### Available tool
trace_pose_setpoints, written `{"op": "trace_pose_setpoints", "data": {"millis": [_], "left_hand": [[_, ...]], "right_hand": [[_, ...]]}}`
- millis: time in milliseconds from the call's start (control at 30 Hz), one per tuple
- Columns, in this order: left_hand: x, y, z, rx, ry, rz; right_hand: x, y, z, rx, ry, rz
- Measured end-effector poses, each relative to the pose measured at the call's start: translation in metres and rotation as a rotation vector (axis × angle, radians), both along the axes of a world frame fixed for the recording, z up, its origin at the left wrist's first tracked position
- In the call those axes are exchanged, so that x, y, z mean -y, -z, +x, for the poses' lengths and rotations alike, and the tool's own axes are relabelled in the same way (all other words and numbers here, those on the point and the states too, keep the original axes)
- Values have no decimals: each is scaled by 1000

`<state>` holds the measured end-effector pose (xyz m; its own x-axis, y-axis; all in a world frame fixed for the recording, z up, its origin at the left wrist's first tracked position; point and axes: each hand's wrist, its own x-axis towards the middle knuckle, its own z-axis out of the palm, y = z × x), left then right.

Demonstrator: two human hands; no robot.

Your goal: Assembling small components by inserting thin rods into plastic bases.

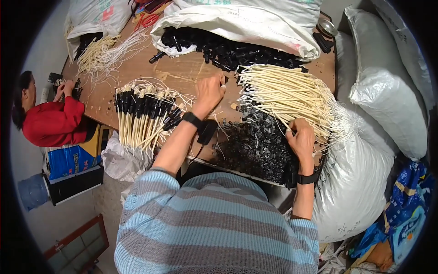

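My left hand [209, 94] is closed over the middle of the brown table, with a small black plastic piece [225, 80] at its fingertips. On the right, my right hand [302, 139] pinches the end of a thin cream-coloured tube [281, 120] at the near edge of a large stack of such tubes [285, 93]. White strings [342, 118] trail from the stack's right end. Beneath it, next to my right hand, lies a heap of small black plastic parts [258, 141]. Left of my left forearm, a bundle of tubes with black fittings [137, 105] lies at the table edge.
A white woven sack [242, 23] spills black fittings [232, 52] at the back. More stringed tubes [96, 55] and red scissors [147, 20] lie far left. Full sacks [378, 86] crowd the right side. Another person in red [57, 121] works at the left edge.
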<state>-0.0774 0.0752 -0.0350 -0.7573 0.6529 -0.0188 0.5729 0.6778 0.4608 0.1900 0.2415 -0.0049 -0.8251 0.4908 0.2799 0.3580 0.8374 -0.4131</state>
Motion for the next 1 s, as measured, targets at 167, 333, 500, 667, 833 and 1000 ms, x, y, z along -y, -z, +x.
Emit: {"op": "trace_pose_setpoints", "data": {"millis": [167, 333, 500, 667, 833, 1000], "left_hand": [[36, -5, 34, 144, 123, 419], [51, -17, 49, 423, 169, 405], [49, -28, 58, 251, 443, 533], [32, -44, 99, 40, 685, 530], [44, -45, 81, -172, 482, 558], [43, -52, 86, -142, 408, 514]], "right_hand": [[22, -17, -3, 72, -310, -405], [33, -20, -5, 187, -569, -691], [42, -21, -7, 97, -150, -395], [58, -25, -9, -99, -267, -278], [38, -49, 23, 351, -131, -659], [28, -39, 32, 229, -126, -955]]}}
